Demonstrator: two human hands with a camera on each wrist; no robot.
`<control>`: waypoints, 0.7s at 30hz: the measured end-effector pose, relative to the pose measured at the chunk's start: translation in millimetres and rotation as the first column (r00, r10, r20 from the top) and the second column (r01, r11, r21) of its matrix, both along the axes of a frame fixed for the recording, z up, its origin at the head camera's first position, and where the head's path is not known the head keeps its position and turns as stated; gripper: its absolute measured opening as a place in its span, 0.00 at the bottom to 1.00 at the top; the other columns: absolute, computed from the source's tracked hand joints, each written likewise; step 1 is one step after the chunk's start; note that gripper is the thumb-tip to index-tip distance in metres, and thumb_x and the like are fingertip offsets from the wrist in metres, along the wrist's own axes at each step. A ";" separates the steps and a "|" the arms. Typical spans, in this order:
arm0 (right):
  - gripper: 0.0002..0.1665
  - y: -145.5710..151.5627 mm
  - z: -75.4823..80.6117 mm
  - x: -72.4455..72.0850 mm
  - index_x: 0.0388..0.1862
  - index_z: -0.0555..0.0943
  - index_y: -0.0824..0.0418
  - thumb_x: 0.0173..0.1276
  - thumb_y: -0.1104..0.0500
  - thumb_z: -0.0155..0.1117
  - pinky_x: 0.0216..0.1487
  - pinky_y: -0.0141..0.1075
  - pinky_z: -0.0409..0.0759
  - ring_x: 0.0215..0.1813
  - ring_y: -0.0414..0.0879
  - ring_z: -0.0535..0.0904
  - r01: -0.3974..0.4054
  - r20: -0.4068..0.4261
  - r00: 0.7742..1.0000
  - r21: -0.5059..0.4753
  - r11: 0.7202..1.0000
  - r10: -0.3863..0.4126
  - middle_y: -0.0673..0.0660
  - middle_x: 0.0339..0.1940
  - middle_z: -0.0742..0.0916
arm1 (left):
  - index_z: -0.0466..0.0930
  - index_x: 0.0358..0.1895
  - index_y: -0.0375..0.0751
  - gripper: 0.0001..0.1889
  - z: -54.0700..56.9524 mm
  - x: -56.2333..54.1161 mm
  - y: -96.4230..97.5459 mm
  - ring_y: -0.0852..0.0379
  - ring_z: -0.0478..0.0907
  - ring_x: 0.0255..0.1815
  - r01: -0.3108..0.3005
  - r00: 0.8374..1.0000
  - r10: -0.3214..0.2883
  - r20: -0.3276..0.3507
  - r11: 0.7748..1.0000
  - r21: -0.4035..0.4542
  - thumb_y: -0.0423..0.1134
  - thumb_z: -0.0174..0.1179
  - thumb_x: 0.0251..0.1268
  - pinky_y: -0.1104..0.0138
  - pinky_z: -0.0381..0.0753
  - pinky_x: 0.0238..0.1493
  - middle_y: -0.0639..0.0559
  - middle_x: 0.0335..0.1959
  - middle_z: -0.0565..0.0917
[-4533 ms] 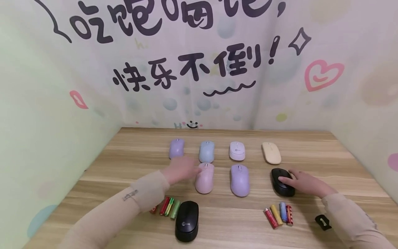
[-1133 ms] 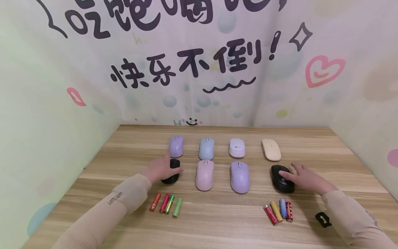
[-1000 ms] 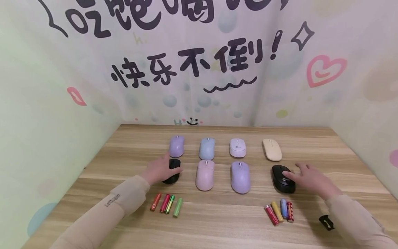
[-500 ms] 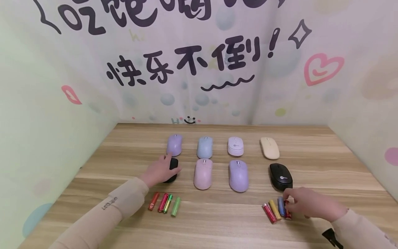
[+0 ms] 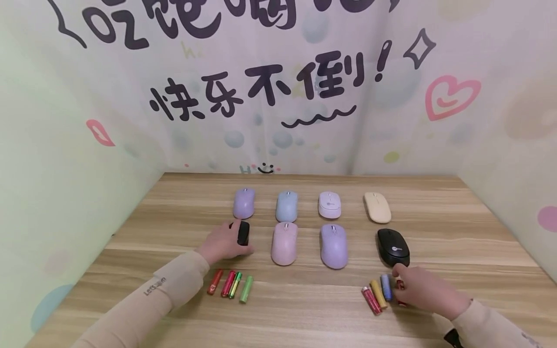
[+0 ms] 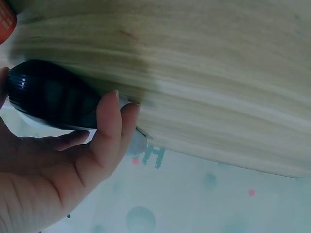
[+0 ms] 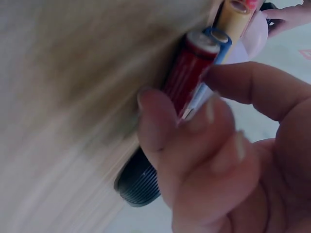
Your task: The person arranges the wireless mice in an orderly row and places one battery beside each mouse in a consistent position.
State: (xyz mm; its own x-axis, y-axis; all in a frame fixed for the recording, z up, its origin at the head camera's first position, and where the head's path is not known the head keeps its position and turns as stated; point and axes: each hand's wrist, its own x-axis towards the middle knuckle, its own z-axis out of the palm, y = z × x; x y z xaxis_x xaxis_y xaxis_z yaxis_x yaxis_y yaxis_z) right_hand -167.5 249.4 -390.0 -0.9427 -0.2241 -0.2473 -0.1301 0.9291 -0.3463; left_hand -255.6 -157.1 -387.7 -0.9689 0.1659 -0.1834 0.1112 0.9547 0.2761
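Observation:
In the head view my left hand (image 5: 224, 241) grips a black computer mouse (image 5: 243, 233); the left wrist view has thumb and fingers at either end of the black mouse (image 6: 51, 94). My right hand (image 5: 432, 290) is low over the table at the right, its thumb and a finger on both sides of a red battery (image 7: 189, 70), pinching it. Most of that battery is hidden by the fingers in the head view. Beside it lie a blue battery (image 5: 386, 287), a yellow one (image 5: 378, 294) and another red battery (image 5: 372, 300). A second black mouse (image 5: 393, 247) sits just beyond the right hand.
Purple (image 5: 244, 203), blue (image 5: 286, 206), white (image 5: 329, 205) and beige (image 5: 377, 207) mice form a back row. A pink mouse (image 5: 284, 243) and a purple mouse (image 5: 334, 246) stand nearer. Several batteries (image 5: 245, 289) lie front left. A small black piece (image 5: 453, 337) is partly under the right sleeve.
My left hand has brought the black mouse from the front to the left of the pink one, now tilting it. My right hand has left the other black mouse for the batteries, which have shifted left.

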 end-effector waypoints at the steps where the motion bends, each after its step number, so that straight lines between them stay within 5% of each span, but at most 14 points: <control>1: 0.16 -0.3 -0.7 0.6 0.41 0.73 0.65 0.54 0.62 0.61 0.20 0.34 0.65 0.19 0.42 0.67 0.006 0.010 1.000 -0.003 1.000 -0.006 0.51 0.18 0.73 | 0.57 0.66 0.33 0.44 -1.0 0.0 -0.3 0.37 0.71 0.50 0.001 1.000 -0.001 -0.007 1.000 -0.001 0.56 0.63 0.50 0.49 0.70 0.51 0.30 0.55 0.69; 10: 0.11 -2.3 -5.1 4.3 0.32 0.68 0.61 0.50 0.69 0.59 0.15 0.31 0.65 0.13 0.42 0.67 0.091 0.095 0.992 -0.065 0.994 -0.084 0.54 0.18 0.71 | 0.59 0.64 0.33 0.43 -6.2 -2.1 -0.5 0.38 0.71 0.49 -0.002 1.000 0.002 -0.017 1.000 -0.013 0.55 0.65 0.47 0.50 0.70 0.51 0.31 0.52 0.72; 21: 0.16 -2.4 -6.0 4.5 0.37 0.72 0.64 0.45 0.73 0.57 0.12 0.30 0.65 0.11 0.41 0.67 0.044 0.038 0.998 -0.119 0.992 -0.040 0.54 0.19 0.72 | 0.55 0.67 0.33 0.50 -0.8 -0.6 0.0 0.35 0.68 0.54 0.012 1.000 -0.012 0.014 1.000 -0.024 0.58 0.67 0.44 0.48 0.67 0.55 0.28 0.56 0.69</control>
State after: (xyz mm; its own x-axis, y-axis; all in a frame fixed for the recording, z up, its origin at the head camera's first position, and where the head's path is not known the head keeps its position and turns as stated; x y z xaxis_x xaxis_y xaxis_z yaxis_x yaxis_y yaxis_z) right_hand -163.0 247.0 -396.0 -0.9429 -0.2146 -0.2547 -0.0775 0.8851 -0.4588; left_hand -256.2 -157.1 -388.4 -0.9643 0.1727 -0.2009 0.1188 0.9598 0.2544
